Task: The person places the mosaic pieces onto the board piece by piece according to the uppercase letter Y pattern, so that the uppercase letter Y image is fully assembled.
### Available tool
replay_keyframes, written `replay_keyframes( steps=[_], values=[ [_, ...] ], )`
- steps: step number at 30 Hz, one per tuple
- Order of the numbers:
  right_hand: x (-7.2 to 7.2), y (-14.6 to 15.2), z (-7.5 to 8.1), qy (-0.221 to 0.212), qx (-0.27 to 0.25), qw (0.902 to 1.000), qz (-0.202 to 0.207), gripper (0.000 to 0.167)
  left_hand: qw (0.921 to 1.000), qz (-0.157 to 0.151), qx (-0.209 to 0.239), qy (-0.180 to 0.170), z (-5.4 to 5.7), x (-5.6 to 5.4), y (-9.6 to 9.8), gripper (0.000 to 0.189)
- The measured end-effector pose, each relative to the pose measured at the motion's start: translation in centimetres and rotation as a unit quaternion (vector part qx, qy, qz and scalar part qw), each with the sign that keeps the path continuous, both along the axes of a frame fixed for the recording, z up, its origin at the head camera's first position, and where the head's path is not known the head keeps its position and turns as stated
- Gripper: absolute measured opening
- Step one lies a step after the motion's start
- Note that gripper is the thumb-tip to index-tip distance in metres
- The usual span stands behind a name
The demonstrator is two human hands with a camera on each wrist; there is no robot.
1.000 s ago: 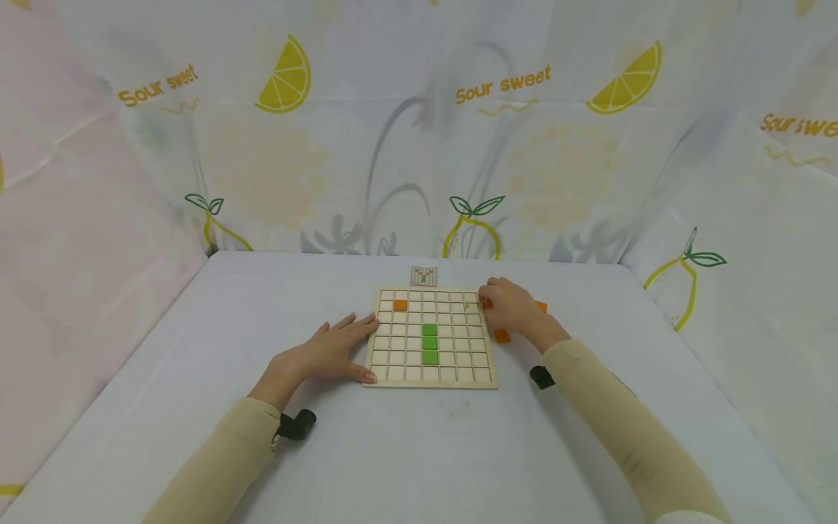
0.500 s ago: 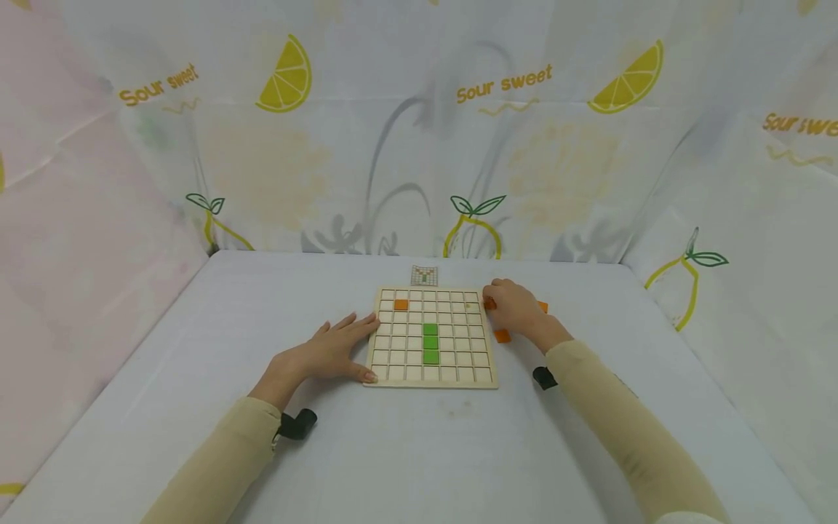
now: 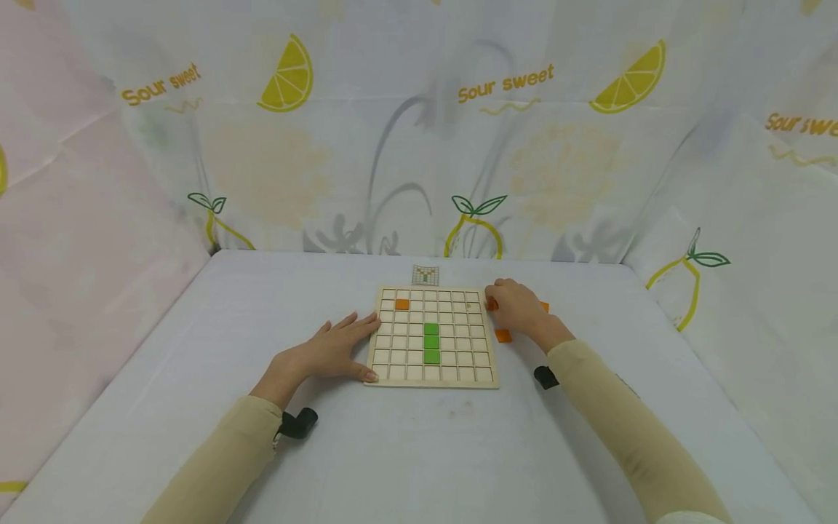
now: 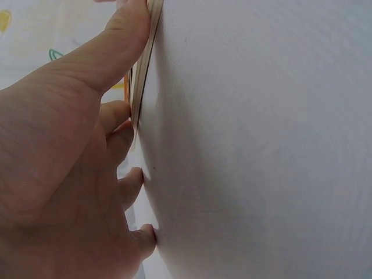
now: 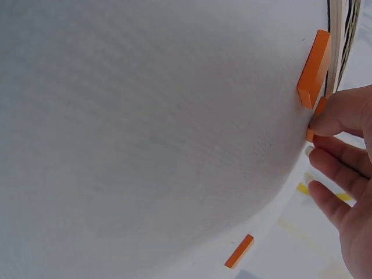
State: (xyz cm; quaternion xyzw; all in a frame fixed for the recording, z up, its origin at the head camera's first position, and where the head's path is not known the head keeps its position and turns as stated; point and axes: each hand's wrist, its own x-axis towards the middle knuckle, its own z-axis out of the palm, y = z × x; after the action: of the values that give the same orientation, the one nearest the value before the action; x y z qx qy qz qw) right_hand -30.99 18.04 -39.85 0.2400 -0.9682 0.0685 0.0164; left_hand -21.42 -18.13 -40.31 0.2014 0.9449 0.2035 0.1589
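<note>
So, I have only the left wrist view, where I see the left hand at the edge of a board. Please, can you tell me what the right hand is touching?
Observer: The right hand holds an orange tile near the right edge of the board.
Operator: Thank you. And are there any green pieces on the board?
Observer: Yes, three green tiles, one after another in a single column.
Operator: I understand. Is there also something beyond the far edge of the board?
Observer: Yes, a small card that shows a grid with some coloured squares.
</note>
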Motion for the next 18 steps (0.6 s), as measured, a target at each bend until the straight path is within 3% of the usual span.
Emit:
replay_keyframes(
  steps=[18],
  values=[
    [-0.11,-0.01,0.02,0.010,-0.003,0.9999,0.001,0.010,1.0000,0.006,-0.005,-0.004,0.40,0.15,0.11,0.108]
  ],
)
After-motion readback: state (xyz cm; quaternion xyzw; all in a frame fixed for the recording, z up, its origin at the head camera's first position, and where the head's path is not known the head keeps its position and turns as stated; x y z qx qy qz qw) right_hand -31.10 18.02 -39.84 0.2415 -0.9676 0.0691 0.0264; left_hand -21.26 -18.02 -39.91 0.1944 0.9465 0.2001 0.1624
